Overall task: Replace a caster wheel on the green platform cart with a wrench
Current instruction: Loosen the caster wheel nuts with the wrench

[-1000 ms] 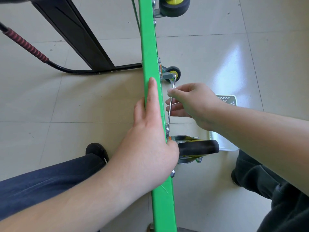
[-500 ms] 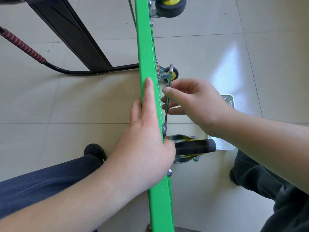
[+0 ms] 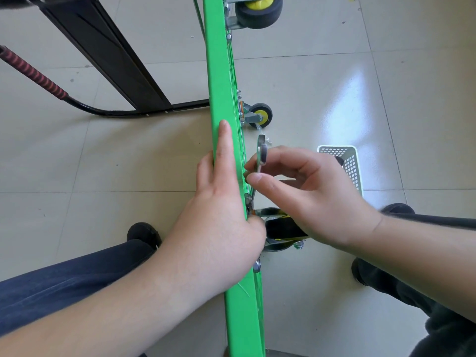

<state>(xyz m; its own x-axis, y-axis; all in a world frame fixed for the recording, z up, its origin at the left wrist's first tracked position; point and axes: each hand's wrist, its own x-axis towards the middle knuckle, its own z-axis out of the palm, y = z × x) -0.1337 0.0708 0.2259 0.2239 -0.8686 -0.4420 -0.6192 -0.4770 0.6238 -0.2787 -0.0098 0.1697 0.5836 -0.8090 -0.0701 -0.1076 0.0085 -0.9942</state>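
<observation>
A: How far along did the job look?

B: Midway, by my reading. The green flat steel platform cart [image 3: 221,73] stood tipped on its edge, underside turned toward 3 o'clock. The near black-tyred caster wheel in its silver bracket [image 3: 283,229] sat against the underside with at least 2 bolts visible, 1 above it and 1 below. Whether that caster was the old 1 coming off or the new 1 going on, I couldn't tell.

A: And the hands?

B: The left hand [image 3: 221,222] lay on the cart's edge, index finger straight along it toward 12 o'clock, thumb tucked over onto the bracket side, steadying the cart. The right hand [image 3: 304,197] pinched the slim silver metal wrench [image 3: 260,155] between thumb and fingertips.

A: Where was the wrench relative to that pinch?

B: Its free end stuck out at 12 o'clock from the fingertips; its shank ran down toward 6 o'clock to the upper bolt [image 3: 248,199], just beside the cart's underside. The working end looked seated there, though the fingers partly hid it.

A: What remained?

B: Bolt-turning, judging by that. 2 other yellow-hubbed casters [image 3: 260,115] sat farther up at 12 o'clock, mounted. A white perforated plastic basket [image 3: 347,161] stood on the tiled floor at 3 o'clock of the right hand.
</observation>
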